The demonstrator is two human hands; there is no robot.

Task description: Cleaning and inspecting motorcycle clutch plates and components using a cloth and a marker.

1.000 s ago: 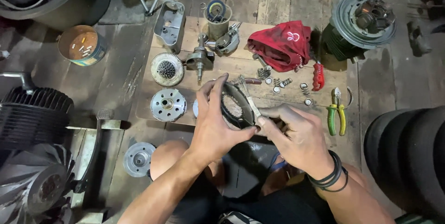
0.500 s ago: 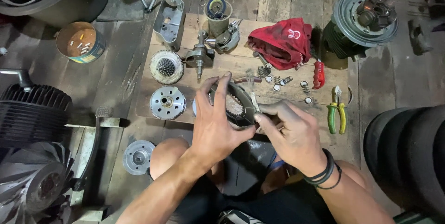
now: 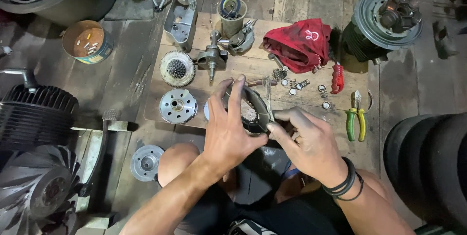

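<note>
At the far left I saw a black finned engine cylinder and, below it, a grey cooling fan. Above them stood an open round tin holding small pale bits. On the wooden floor near my left knee lay a small metal hub.

A wooden board lay ahead of me, crowded with parts. On its left side sat a grey metal cover, a toothed round clutch piece and, nearer me, a shiny round clutch hub. A crankshaft lay just beside the toothed piece.

My left hand was in the middle, over the near edge of the board, fingers spread and wrapped round the left side of a dark round clutch drum, which it held tilted on edge. My right hand met it from the right, thumb and fingers pinched together against the drum's lower right rim; I could not tell whether they held anything small between them.

Further right, a crumpled red cloth lay on the board, with small springs scattered below it and a red-handled tool beside them. Green and yellow pliers rested at the board's right end. A large round engine part stood at upper right, and dark tyres filled the right edge.
</note>
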